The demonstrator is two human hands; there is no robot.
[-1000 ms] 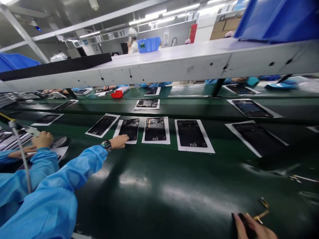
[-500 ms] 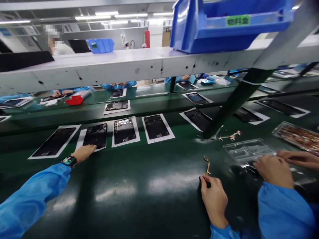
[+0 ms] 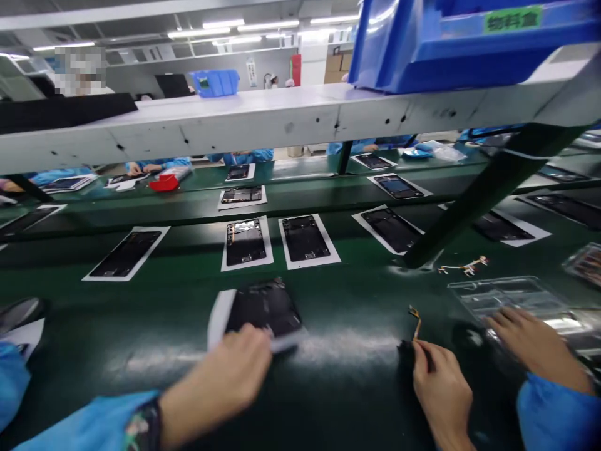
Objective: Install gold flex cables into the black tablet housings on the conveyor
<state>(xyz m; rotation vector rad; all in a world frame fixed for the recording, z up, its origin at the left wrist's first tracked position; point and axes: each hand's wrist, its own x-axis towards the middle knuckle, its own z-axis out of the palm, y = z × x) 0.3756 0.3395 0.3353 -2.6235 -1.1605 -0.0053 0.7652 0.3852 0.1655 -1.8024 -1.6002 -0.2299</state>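
"What's in your hands?"

"My left hand (image 3: 239,363) grips one black panel (image 3: 263,305) with one white sheet (image 3: 220,313) under it, left of the green post (image 3: 474,194); my right hand (image 3: 444,385) pinches one ribbon cable (image 3: 417,327), nearer me than the post."

"And around you?"

"Two blue bins (image 3: 432,59) on the white shelf (image 3: 263,119), both higher than the post. Glossy green tabletop (image 3: 328,407) below it; ceiling lights (image 3: 256,26) beyond."

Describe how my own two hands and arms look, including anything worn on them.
Both hands are ungloved. Above the left hand is a loose, light-blue fabric sleeve, and at that wrist sits a dark watch with a multicoloured face, its details blurred. The right hand shows no ring or band; its sleeve is almost wholly cut off by the bottom edge.
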